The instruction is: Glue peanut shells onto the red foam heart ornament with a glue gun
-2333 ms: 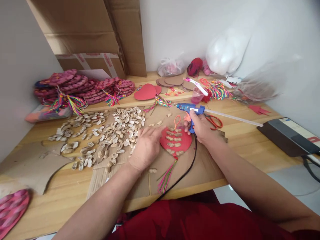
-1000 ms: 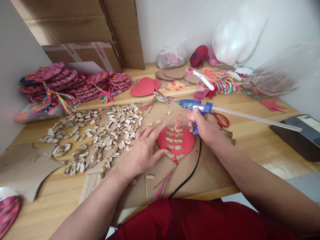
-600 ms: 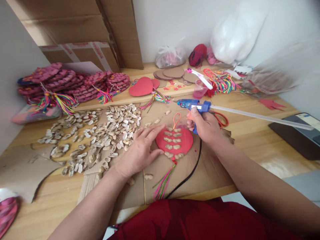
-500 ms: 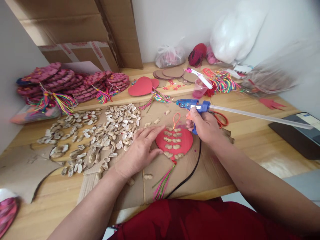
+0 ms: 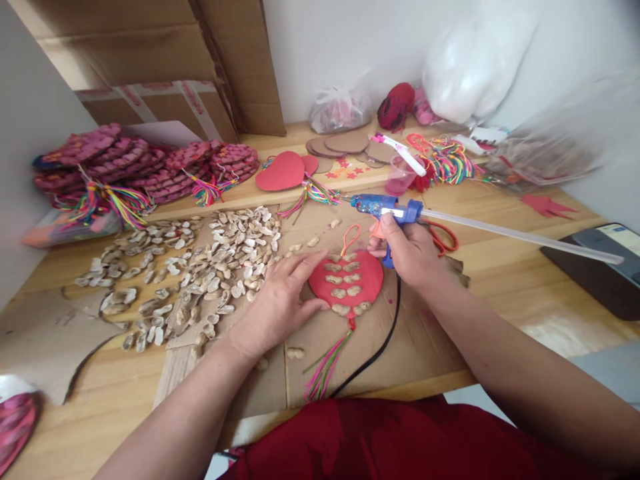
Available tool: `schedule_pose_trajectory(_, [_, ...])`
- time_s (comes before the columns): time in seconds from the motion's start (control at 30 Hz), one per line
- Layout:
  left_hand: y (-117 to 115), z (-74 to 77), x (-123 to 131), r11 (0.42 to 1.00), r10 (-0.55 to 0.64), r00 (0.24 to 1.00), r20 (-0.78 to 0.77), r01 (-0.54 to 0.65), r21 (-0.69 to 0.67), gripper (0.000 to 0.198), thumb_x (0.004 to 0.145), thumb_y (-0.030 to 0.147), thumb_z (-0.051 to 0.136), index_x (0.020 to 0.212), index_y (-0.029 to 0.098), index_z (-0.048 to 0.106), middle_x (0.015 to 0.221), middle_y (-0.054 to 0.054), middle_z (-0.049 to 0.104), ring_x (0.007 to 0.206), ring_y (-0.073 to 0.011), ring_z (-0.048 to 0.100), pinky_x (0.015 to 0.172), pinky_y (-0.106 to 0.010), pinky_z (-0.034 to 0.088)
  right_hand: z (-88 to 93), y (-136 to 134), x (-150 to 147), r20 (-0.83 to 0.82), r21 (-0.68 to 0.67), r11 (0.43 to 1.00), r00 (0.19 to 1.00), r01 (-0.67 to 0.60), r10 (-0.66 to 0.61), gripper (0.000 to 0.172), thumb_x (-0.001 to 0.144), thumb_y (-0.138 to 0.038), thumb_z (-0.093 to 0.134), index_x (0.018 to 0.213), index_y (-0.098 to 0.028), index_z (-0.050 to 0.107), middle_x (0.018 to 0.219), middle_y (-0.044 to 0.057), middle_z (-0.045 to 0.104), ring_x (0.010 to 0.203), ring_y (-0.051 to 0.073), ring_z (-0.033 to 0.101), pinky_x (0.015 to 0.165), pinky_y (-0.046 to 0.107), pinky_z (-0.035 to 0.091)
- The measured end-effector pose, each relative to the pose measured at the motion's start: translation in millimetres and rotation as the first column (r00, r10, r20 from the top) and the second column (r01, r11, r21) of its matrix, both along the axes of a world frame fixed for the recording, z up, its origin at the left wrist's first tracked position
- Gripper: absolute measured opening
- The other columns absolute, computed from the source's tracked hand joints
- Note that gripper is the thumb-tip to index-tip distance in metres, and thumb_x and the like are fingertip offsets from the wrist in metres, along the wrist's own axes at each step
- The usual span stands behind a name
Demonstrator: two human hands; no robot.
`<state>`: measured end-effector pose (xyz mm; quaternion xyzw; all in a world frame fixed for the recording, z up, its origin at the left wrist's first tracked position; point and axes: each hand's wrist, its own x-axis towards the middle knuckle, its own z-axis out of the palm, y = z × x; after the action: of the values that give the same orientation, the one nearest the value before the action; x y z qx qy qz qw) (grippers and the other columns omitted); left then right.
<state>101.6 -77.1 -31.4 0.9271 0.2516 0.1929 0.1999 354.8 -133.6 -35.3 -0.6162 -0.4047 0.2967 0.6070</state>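
My right hand (image 5: pixel 407 250) is closed round the handle of a blue glue gun (image 5: pixel 385 208), whose nozzle points left above the cardboard. A long clear glue stick (image 5: pixel 525 237) sticks out of its back. My left hand (image 5: pixel 287 287) holds the left edge of a red disc (image 5: pixel 373 280) between its spread thumb and fingers. Two columns of peanut shells (image 5: pixel 352 278) run down the disc. An orange loop (image 5: pixel 351 239) is at its top, and a pink and green tassel (image 5: pixel 327 367) hangs from its bottom. The fingertips partly cover the rim.
Many loose peanut shells (image 5: pixel 215 260) lie to the left on cardboard (image 5: pixel 425 340) and wood. Behind are stacked pink discs (image 5: pixel 100 153), a red heart-like shape (image 5: pixel 283 171), a pink cup (image 5: pixel 399 177) and tassels (image 5: pixel 453 160). The gun's black cord (image 5: pixel 377 357) runs toward me. A phone (image 5: pixel 615 250) lies right.
The red disc has turned slightly, its top loop shifting left and its tassel end a little right. My left hand stays at its edge; the glue gun has hardly moved.
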Motion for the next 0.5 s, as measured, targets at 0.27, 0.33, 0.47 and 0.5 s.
schedule_pose_trajectory(0.27, [0.6,0.2,-0.9,1.000,-0.007,1.000,0.012,0.008,-0.009,0.075,0.091,0.034,0.079,0.156,0.025,0.043,0.149,-0.015,0.059,0.138,-0.0302,0.057,0.118,-0.054,0.046,0.6,-1.4,-1.4,0.017,0.012,1.000,1.000,0.011,-0.012,0.054,0.088,-0.077,0.063,0.085,-0.024,0.059,0.073,0.002,0.066,0.066,0.016,0.067,0.058,0.028,0.058])
schedule_pose_trajectory(0.33, [1.0,0.5,-1.5,1.000,-0.011,1.000,0.017,0.011,-0.020,0.073,0.091,0.036,0.078,0.155,0.026,0.045,0.149,-0.015,0.059,0.138,-0.0302,0.057,0.118,-0.054,0.046,3.5,-2.5,-3.1,0.023,0.004,1.000,0.999,0.025,-0.025,0.054,0.088,-0.078,0.063,0.085,-0.024,0.061,0.073,0.002,0.066,0.067,0.016,0.067,0.061,0.029,0.059])
schedule_pose_trajectory(0.47, [0.9,2.6,-1.5,0.999,-0.010,1.000,0.026,0.011,-0.038,0.066,0.093,0.039,0.076,0.152,0.024,0.051,0.147,-0.015,0.061,0.137,-0.0300,0.058,0.117,-0.053,0.046,10.0,-5.6,-4.6,0.053,-0.011,0.999,0.997,0.051,-0.050,0.057,0.084,-0.081,0.064,0.087,-0.024,0.063,0.079,0.004,0.070,0.067,0.016,0.067,0.063,0.029,0.060])
schedule_pose_trajectory(0.5, [0.7,3.5,-1.2,0.999,-0.007,1.000,0.030,0.008,-0.040,0.063,0.094,0.039,0.075,0.150,0.023,0.053,0.146,-0.015,0.061,0.136,-0.0296,0.059,0.117,-0.052,0.047,10.5,-6.4,-4.1,0.062,-0.012,0.999,0.997,0.045,-0.045,0.057,0.085,-0.081,0.064,0.089,-0.024,0.063,0.081,0.004,0.071,0.068,0.016,0.068,0.063,0.029,0.060])
